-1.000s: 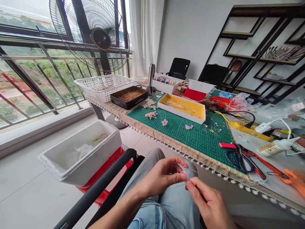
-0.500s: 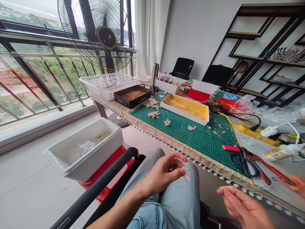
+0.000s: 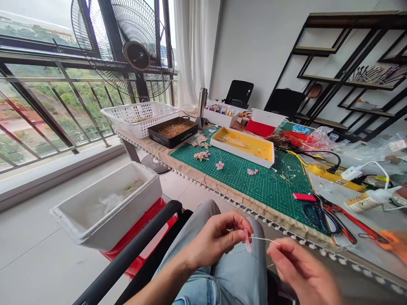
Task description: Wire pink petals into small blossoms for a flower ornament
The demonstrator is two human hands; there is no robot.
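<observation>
Over my lap, my left hand [image 3: 219, 237] pinches a small pale-pink petalled flower [image 3: 248, 245] between thumb and fingers. A thin pale strand [image 3: 264, 239] stretches from the flower to my right hand [image 3: 302, 267], whose thumb and forefinger are closed on its far end. Whether the strand is wire or thread I cannot make out. On the green cutting mat [image 3: 235, 186] lie a single pink flower [image 3: 219, 165], a cluster of pinkish flowers [image 3: 201, 156] and some loose pink petals [image 3: 252, 171].
A yellow-lined white tray [image 3: 219, 148], a black tray [image 3: 165, 142] and a white basket [image 3: 111, 120] stand on the table. Dark-handled scissors [image 3: 318, 220], red-handled pliers [image 3: 346, 220] and a glue bottle [image 3: 365, 201] lie right. A white bin [image 3: 108, 228] stands left of the chair armrest [image 3: 133, 250].
My right hand has moved left, towards my left hand, and now grips the pale strand. The left hand stays nearly in place with the pink flower. The view has shifted slightly.
</observation>
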